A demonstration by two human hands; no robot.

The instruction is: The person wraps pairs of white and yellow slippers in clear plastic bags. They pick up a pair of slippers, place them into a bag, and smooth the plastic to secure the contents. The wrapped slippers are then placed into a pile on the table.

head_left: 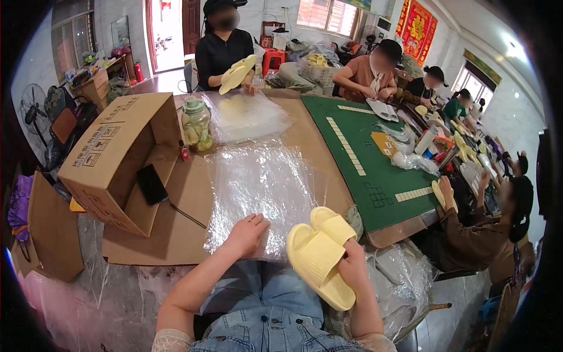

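My right hand grips a pair of pale yellow slippers, its fingers tucked into the foot openings. The pair is held together, toes up and tilted, just off the table's front edge. My left hand rests on the near part of a stack of clear plastic bags, fingers curled at the film; their tips are hidden. The shiny bags lie flat on the cardboard-covered table before me. Beyond them lies another pile of clear bags.
An open cardboard box stands at left, with a black phone at it. A glass jar and a small red bottle stand behind. Across the table a person holds yellow slippers. Others work around a green mat at right.
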